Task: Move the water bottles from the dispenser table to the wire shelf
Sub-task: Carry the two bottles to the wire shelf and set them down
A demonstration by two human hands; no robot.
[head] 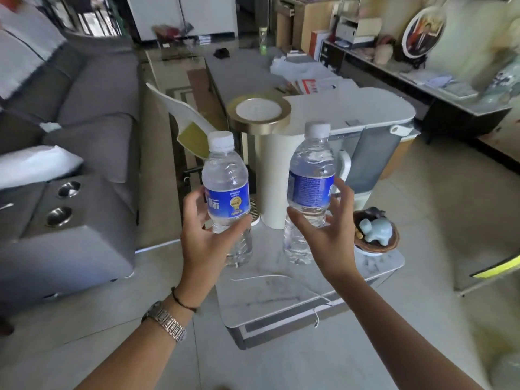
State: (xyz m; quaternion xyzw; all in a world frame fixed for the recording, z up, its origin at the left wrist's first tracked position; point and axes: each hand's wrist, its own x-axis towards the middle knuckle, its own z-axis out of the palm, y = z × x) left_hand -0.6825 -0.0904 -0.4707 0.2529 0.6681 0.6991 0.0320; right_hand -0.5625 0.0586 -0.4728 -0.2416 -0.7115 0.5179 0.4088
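Observation:
Two clear water bottles with white caps and blue labels stand upright on the white marble dispenser table (281, 294). My left hand (205, 235) is wrapped around the lower half of the left bottle (226, 181). My right hand (329, 235) cups the right bottle (312, 175) with fingers spread; thumb and fingertips touch its sides. Whether either bottle is lifted off the table I cannot tell. The wire shelf is not in view.
Behind the bottles stands a white water dispenser (270, 175) with a gold-rimmed top. A bowl holding a pale turtle figurine (375, 229) sits at the table's right. A grey sofa (70, 153) fills the left. A long table with papers (281, 71) lies beyond.

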